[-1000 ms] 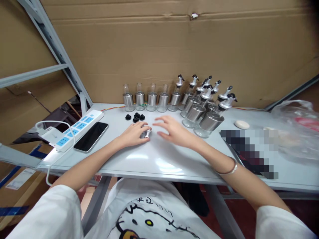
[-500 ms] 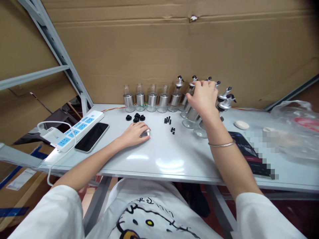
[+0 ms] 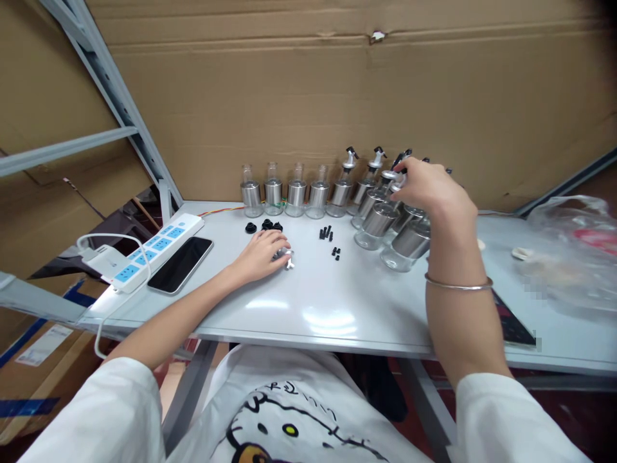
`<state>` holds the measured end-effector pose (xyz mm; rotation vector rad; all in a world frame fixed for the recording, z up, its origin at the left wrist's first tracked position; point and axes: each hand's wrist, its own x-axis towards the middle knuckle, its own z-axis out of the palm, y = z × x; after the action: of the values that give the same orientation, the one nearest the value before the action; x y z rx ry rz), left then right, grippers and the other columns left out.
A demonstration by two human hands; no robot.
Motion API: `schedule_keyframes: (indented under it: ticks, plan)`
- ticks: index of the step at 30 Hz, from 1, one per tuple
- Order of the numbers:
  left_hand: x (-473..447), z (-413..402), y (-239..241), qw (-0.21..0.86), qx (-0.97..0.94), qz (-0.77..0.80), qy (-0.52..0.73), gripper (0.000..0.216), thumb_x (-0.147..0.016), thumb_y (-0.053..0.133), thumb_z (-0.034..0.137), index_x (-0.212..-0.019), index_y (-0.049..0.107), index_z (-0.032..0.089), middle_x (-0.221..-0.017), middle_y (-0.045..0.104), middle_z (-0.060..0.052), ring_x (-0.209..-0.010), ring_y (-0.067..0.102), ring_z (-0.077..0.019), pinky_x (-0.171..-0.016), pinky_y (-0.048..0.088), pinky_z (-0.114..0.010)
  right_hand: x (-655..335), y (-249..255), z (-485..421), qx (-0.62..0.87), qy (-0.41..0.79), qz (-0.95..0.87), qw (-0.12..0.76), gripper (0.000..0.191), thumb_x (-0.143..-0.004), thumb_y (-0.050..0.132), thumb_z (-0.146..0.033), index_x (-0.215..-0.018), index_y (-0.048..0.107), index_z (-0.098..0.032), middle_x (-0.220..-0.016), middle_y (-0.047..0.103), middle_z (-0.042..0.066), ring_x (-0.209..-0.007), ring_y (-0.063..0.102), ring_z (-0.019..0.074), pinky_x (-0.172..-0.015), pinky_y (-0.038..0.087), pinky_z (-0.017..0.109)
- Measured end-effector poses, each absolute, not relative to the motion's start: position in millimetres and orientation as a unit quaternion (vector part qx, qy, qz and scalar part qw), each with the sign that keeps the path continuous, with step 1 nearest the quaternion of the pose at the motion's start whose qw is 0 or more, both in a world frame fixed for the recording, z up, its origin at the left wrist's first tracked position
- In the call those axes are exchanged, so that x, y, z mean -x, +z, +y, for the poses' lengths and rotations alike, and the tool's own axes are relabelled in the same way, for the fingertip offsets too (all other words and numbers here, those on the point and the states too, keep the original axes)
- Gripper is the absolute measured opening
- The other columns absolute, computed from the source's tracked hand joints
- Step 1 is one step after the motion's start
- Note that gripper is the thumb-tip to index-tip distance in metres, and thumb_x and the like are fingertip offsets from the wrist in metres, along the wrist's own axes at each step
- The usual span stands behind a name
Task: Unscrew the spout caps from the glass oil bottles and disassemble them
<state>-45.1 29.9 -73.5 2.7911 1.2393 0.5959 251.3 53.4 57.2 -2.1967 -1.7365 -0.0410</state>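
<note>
My left hand (image 3: 263, 256) lies on the table with its fingers over a few small silver and white parts (image 3: 289, 262), which it partly hides. My right hand (image 3: 436, 186) is raised over the bottles at the right, thumb and fingers closed around the pourer top (image 3: 396, 182) of a glass bottle with a steel sleeve (image 3: 378, 222). Beside it leans another sleeved bottle (image 3: 409, 243), its top hidden by my hand. More bottles with black-tipped pourers (image 3: 351, 157) stand behind, some partly covered.
Sleeved bottles without pourers (image 3: 297, 191) line the back. Black caps (image 3: 250, 227), small black tubes (image 3: 326, 233) and black plugs (image 3: 336, 252) lie in front. A phone (image 3: 180, 265) and a power strip (image 3: 154, 247) are left; a plastic bag (image 3: 573, 257) and a dark tablet-like item (image 3: 515, 321) are right.
My right hand has shifted right and turned at the wrist, its fingertips now at a pourer. My left hand has barely moved; more of the small white part shows by its thumb.
</note>
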Motion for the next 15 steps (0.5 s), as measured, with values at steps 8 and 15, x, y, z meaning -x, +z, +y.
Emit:
schedule_keyframes:
  ticks: [8, 15]
  plan:
    - [44, 32, -76, -0.009, -0.871, 0.372, 0.321, 0.039, -0.087, 0.052, 0.031, -0.124, 0.046, 0.018, -0.128, 0.053, -0.012, -0.129, 0.042, -0.0272, -0.108, 0.034, -0.048, -240, 61, 36, 0.763, -0.061, -0.617, 0.184, 0.038, -0.077, 0.056, -0.008, -0.112, 0.055, -0.021, -0.104, 0.059, 0.014, -0.096, 0.053, 0.0247, -0.071, 0.040, 0.032]
    - [40, 26, -74, 0.005, -0.834, 0.311, 0.456, 0.080, -0.076, 0.068, 0.044, -0.138, 0.021, 0.024, -0.138, 0.039, -0.016, -0.133, 0.037, -0.0276, -0.108, 0.036, -0.048, -203, 82, -10, 0.651, -0.141, -0.671, 0.326, 0.043, -0.077, 0.058, -0.007, -0.117, 0.047, -0.020, -0.115, 0.056, 0.011, -0.107, 0.054, 0.0270, -0.091, 0.043, 0.045]
